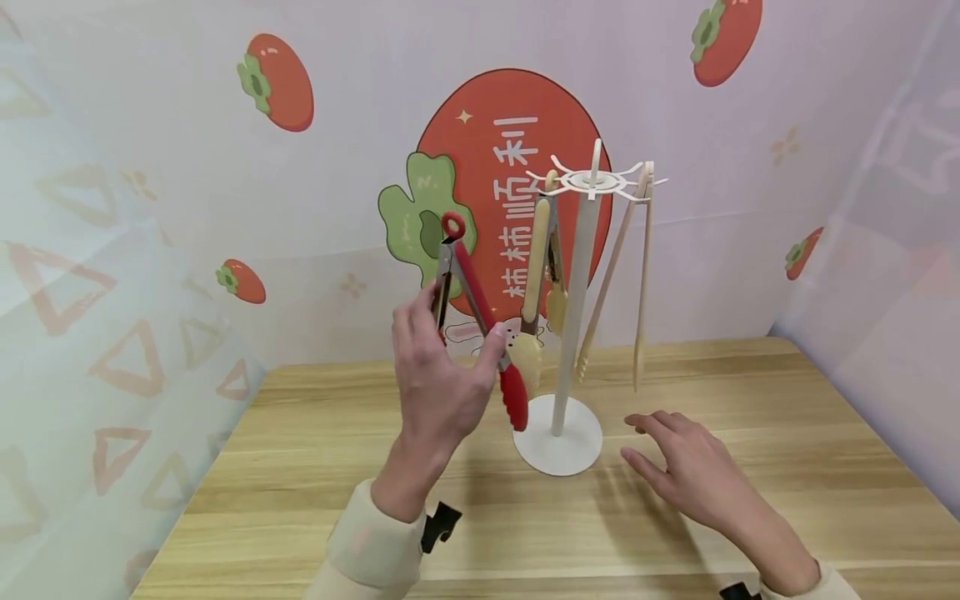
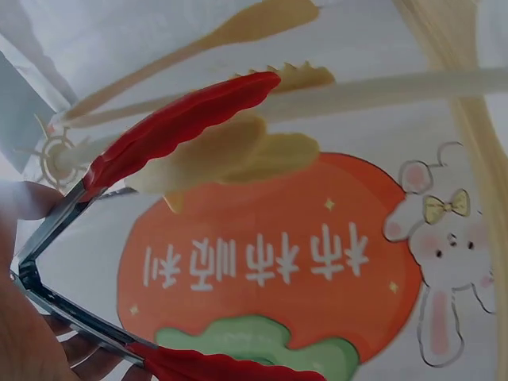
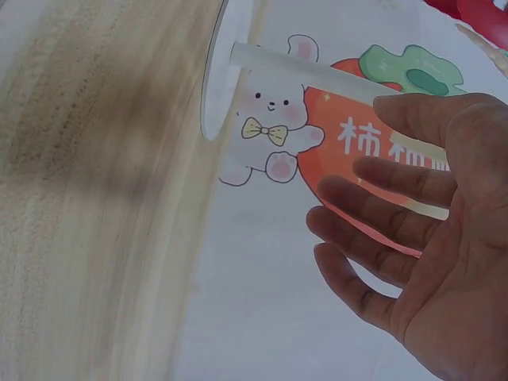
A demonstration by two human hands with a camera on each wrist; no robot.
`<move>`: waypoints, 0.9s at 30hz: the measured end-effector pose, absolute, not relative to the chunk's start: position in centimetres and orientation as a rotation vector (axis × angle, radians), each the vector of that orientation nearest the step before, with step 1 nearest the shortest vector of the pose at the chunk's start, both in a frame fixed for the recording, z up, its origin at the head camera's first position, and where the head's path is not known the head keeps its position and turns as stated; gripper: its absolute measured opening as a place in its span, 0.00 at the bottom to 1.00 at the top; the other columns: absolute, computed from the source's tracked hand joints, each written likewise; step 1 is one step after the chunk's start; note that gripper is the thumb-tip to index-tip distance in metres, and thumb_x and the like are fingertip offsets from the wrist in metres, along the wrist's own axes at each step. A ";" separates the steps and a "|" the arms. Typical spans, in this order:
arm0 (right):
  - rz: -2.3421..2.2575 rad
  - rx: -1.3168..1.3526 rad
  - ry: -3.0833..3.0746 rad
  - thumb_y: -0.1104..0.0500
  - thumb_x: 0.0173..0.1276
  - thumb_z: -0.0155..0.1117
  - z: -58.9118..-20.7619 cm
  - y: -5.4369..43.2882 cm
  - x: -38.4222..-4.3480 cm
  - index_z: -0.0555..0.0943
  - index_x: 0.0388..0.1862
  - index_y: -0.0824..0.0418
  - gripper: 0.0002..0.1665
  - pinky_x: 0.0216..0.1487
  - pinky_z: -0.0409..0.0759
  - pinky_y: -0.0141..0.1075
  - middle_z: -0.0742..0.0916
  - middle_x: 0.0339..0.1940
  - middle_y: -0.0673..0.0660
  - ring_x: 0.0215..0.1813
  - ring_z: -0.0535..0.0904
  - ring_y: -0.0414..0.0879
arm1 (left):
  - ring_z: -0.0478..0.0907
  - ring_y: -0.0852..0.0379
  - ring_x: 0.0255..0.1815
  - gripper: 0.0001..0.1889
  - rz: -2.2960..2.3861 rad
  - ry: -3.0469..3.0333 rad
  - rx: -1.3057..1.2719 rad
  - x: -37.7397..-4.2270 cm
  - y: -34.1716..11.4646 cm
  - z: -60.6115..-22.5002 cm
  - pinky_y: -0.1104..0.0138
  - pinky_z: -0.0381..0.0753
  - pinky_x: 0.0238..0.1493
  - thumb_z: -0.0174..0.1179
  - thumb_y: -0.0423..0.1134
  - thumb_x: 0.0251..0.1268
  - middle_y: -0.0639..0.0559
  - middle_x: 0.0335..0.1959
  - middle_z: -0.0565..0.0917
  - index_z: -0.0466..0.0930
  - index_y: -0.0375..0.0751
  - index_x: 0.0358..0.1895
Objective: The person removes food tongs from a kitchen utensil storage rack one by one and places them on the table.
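Note:
My left hand holds a pair of red-tipped metal tongs by the arms, with the red loop at the top. The tongs are spread wide, as the left wrist view shows with both red scalloped tips. They are left of a white rotating-style stand with curved hooks around its top. Cream-handled tongs hang on the stand's left side, and beige tongs hang spread on its right. Low over the table, right of the stand's base, my right hand holds nothing, its fingers loosely bent.
The stand's round white base rests on a wood-grain table. Behind it is a pale cloth backdrop printed with persimmons and a rabbit. Similar cloth hangs along both sides.

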State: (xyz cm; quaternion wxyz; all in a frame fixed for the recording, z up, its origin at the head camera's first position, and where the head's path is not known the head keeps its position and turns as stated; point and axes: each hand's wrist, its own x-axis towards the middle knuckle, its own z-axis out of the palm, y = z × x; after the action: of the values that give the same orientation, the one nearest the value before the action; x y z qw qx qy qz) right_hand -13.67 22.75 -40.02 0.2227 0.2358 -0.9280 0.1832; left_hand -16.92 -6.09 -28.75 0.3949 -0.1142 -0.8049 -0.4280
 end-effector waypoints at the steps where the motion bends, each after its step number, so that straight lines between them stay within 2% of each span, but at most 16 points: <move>1: 0.508 0.647 -2.568 0.54 0.61 0.76 -40.0 22.8 -13.7 0.85 0.50 0.62 0.21 0.41 0.82 0.51 0.88 0.43 0.54 0.44 0.85 0.53 | 0.70 0.51 0.58 0.41 -1.079 -2.059 -0.270 -16.9 -6.5 -29.1 0.56 0.79 0.51 0.69 0.51 0.61 0.43 0.58 0.72 0.65 0.33 0.72; 6: 0.523 0.616 -2.591 0.54 0.63 0.76 -39.7 22.9 -13.9 0.85 0.51 0.62 0.21 0.41 0.82 0.51 0.88 0.43 0.54 0.43 0.84 0.52 | 0.69 0.48 0.59 0.40 -1.047 -2.170 -0.167 -17.1 -8.2 -30.6 0.51 0.77 0.54 0.69 0.51 0.60 0.42 0.59 0.72 0.66 0.33 0.71; 20: 0.716 0.526 -2.662 0.50 0.71 0.69 -38.4 24.2 -14.6 0.81 0.60 0.64 0.25 0.46 0.80 0.57 0.87 0.48 0.57 0.50 0.84 0.57 | 0.68 0.43 0.57 0.43 -0.958 -2.446 0.067 -17.4 -12.3 -33.5 0.48 0.77 0.49 0.69 0.56 0.59 0.40 0.58 0.69 0.64 0.35 0.72; 27: 0.806 0.513 -2.682 0.48 0.71 0.69 -38.2 24.9 -15.4 0.79 0.63 0.65 0.29 0.46 0.80 0.53 0.87 0.49 0.59 0.51 0.83 0.57 | 0.67 0.40 0.57 0.43 -0.899 -2.542 0.128 -17.5 -13.9 -34.7 0.47 0.75 0.49 0.69 0.55 0.59 0.38 0.57 0.69 0.64 0.32 0.70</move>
State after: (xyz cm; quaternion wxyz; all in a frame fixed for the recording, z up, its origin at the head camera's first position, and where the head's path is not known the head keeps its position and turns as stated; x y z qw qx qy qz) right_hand -15.41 24.87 -38.18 0.1467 0.1783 -0.9318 0.2800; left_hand -17.51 -13.87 -34.67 0.2192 0.0462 -0.9188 -0.3250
